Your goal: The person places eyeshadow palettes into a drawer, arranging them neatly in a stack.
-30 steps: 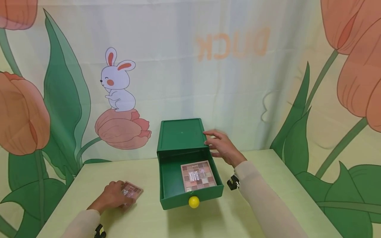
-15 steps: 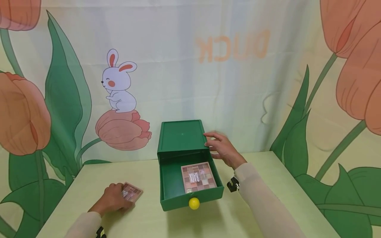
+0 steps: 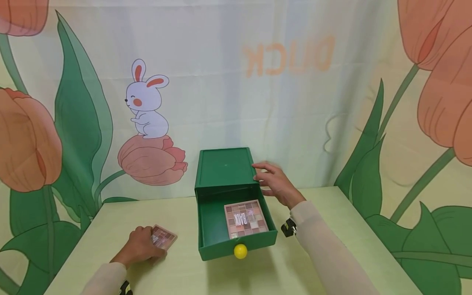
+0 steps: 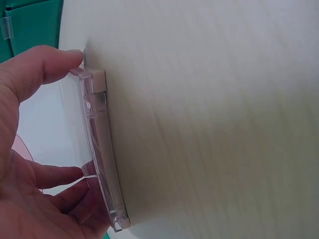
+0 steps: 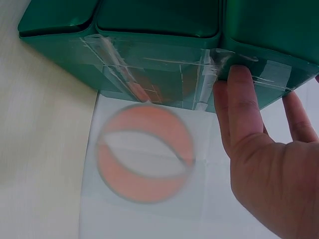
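Left of the green box, the left hand hides part of a palette from me, and above the box's right side, orange lettering looks blurred.

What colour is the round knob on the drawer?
The knob is yellow; the head view shows it best.

palettes 2 | open drawer 1 | yellow knob 1 | hands 2

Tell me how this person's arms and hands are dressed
The left hand and right hand are ungloved. The left sleeve and right sleeve are plain and cream-coloured. A black right fitting and black-and-yellow left fitting show near the wrists.
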`<state>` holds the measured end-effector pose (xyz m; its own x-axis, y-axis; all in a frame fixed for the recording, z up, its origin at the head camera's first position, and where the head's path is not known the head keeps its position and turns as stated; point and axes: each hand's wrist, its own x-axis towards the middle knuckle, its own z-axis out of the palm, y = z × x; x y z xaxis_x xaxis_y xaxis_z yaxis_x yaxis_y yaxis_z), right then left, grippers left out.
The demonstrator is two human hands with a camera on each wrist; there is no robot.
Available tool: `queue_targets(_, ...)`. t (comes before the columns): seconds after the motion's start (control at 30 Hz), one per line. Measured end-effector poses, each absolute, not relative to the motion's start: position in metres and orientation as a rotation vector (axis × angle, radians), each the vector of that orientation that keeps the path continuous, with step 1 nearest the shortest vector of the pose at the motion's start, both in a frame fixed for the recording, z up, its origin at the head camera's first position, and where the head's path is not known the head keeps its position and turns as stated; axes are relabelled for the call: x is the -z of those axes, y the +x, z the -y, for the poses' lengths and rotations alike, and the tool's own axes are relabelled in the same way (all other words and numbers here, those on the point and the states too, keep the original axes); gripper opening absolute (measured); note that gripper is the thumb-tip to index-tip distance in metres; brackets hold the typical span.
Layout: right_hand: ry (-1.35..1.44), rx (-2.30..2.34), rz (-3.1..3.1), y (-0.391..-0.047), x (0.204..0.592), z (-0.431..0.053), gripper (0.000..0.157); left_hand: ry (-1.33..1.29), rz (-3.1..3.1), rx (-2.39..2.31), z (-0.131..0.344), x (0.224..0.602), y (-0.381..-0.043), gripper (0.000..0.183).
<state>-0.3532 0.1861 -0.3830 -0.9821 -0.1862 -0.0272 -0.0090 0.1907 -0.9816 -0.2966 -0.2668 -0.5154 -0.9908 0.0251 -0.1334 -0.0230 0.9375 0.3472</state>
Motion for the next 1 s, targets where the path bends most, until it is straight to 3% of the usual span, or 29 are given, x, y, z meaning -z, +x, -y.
queue_targets(0.4, -0.179, 1.898, -2.311, -0.354, 0.384, -0.183, 0.049, 0.024, -2.977, -0.574, 0.269, 0.506, -0.292, 0.103)
queue_targets(1.0, -0.195, 1.896, -2.313, -0.350, 0.379, -0.184, 0.050, 0.255, -3.039, -0.740, 0.260, 0.408, -0.279, 0.101)
